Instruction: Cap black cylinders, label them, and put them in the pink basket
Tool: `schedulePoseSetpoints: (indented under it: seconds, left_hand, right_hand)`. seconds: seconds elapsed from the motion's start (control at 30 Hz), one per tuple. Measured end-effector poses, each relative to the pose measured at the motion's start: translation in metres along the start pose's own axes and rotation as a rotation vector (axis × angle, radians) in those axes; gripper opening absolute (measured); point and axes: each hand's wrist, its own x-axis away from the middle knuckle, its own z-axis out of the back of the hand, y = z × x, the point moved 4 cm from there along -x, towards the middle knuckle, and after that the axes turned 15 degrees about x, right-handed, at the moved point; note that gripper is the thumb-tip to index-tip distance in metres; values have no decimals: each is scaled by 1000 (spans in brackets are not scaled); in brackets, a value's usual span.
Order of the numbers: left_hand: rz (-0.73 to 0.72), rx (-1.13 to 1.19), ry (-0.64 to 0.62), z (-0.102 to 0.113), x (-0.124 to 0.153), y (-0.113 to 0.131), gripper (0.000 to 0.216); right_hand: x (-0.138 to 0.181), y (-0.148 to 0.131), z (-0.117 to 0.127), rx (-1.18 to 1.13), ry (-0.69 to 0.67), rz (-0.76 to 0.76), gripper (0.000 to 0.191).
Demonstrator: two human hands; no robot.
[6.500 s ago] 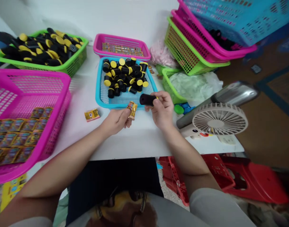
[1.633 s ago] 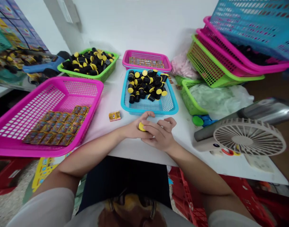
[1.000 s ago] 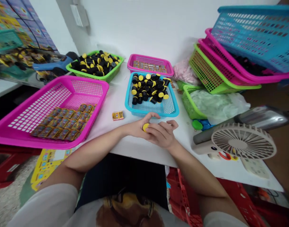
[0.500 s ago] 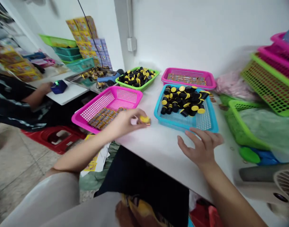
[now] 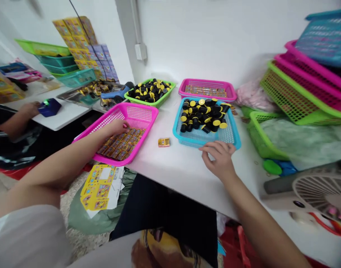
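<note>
My left hand (image 5: 116, 127) is over the near pink basket (image 5: 142, 113), its fingers curled. A small pinkish spot shows at the fingertips; I cannot make out what it is. Beneath the hand lie rows of small gold-and-brown wrapped packets (image 5: 123, 145). One yellow printed packet (image 5: 164, 142) rests alone on the white table between the baskets. My right hand (image 5: 219, 158) hovers at the front edge of the blue basket (image 5: 191, 140), fingers bent but apart, with nothing seen in them. That basket holds many black cylinders with yellow caps (image 5: 205, 115).
Behind stand a green basket (image 5: 170, 90) of black-and-yellow pieces and another pink basket (image 5: 184, 95). Stacked baskets (image 5: 296, 96) and a fan (image 5: 318, 186) are on the right. At left, a co-worker's hand (image 5: 31, 109) touches a dark blue device (image 5: 49, 108).
My left hand has moved left from the table into the pink basket; the yellow packet now lies on the table. My right hand's fingers have drawn closer together. The view has shifted right.
</note>
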Motion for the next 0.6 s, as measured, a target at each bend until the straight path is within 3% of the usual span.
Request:
schedulePoseSetpoints:
  seconds: [0.13,0.2,0.27,0.37,0.43,0.5,0.6]
  left_hand:
    - [-28,-45,18,10,14,17,52]
    - [-89,-82,87,14,35,38,63]
    - [-209,-117,150,10,65,65,60]
    - [-544,-74,69,-25,116,105,48]
    - [-759,1,-71,-61,140,122,40]
    - [-812,12,-130,-95,145,129,34]
    - [-719,-28,-52,-127,125,131,30]
  right_hand:
    - [-15,10,-1,-80,-10,-54,20]
    - [-32,28,-8,-98,-88,-143,19]
    - [-53,52,-22,-44,-240,-271,21]
    - [-75,92,-52,177,-635,-502,43]
    - [-85,106,-69,225,-754,-548,52]
    - [-90,110,-86,230,-834,-533,56]
    - [-88,105,-106,218,-934,-479,66]
